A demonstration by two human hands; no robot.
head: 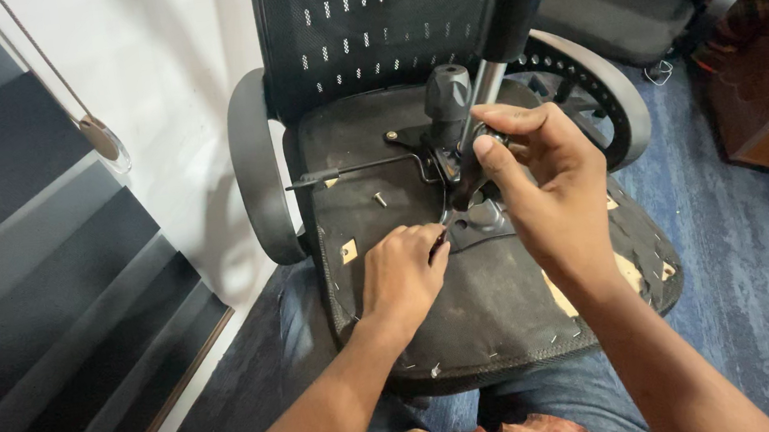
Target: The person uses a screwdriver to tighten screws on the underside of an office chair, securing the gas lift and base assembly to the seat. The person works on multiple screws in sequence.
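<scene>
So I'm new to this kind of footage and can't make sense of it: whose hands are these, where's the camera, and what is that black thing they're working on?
The camera sits on a person's head and looks down at their own two bare hands. An office chair lies tipped over across their lap, so you see the underside of its seat, black fabric stapled on. At its middle is a metal mechanism plate with a lever rod. The right hand grips a tool with a shiny shaft set on that plate. The left hand pinches something small and dark beside it. A loose screw lies on the seat.

Single head-worn view, close range, facing steeply down and forward onto the upturned black fabric-covered office chair seat (470,302) across the wearer's lap.
</scene>
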